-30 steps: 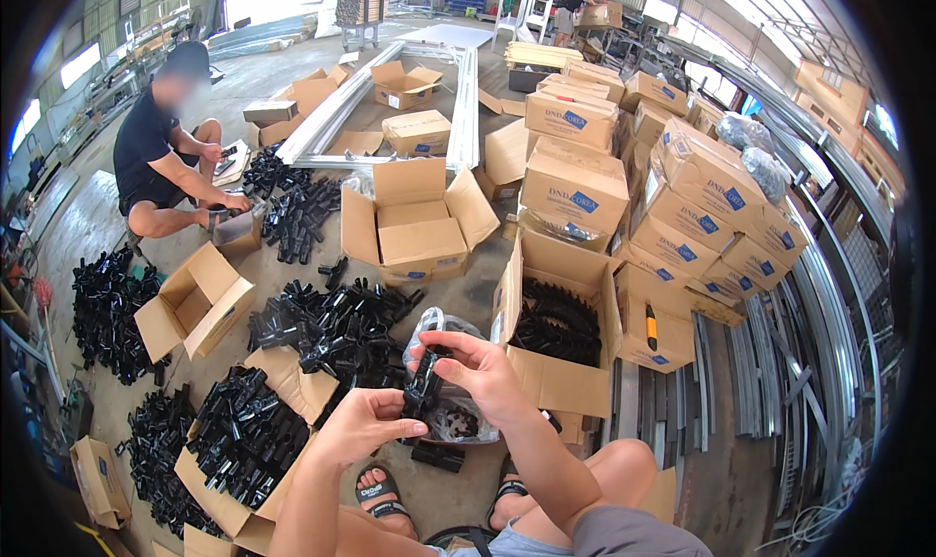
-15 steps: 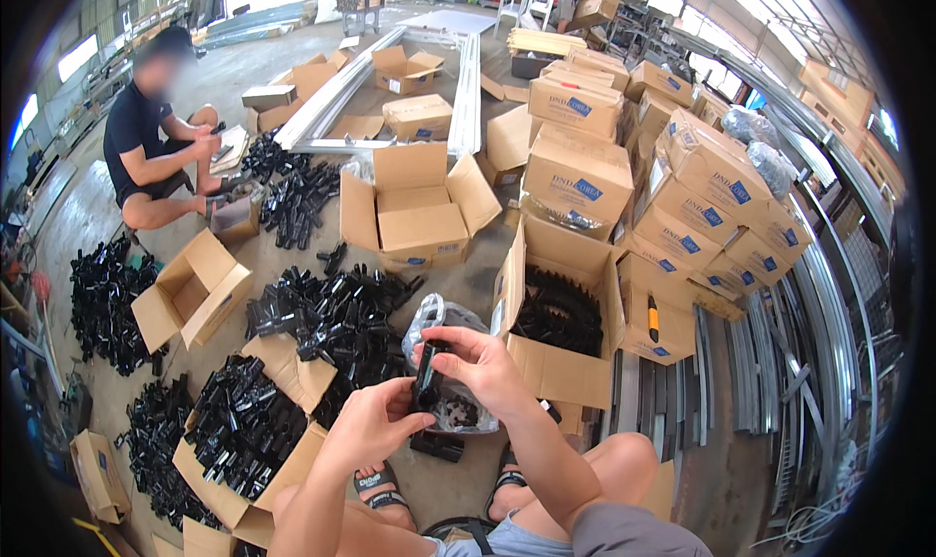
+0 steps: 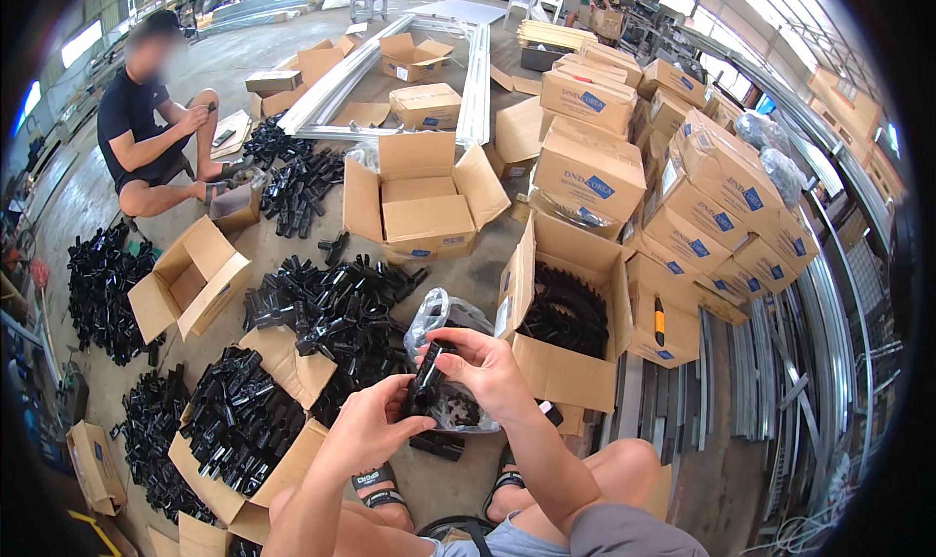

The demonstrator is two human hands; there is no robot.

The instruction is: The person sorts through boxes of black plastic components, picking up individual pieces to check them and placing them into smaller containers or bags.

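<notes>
Both hands meet low in the middle of the view, above the person's knees and sandalled feet. The left hand curls its fingers around the lower end of a black plastic fitting, thumb pressed against its side. The right hand closes over the upper end of the same piece, fingertips pinching it from above, so the fitting is held between the two hands, tilted slightly from upright. Just behind and below it lies a clear plastic bag with small dark parts inside, resting on the concrete floor.

Left of the hands, a heap of black fittings spreads across the floor, and a nearer open carton is full of the same pieces. Right of the hands, an open cardboard box holds more black parts. Farther off stands an empty open carton, with stacked sealed boxes on the right. At far left, another person sits on the floor beside another pile of black pieces.
</notes>
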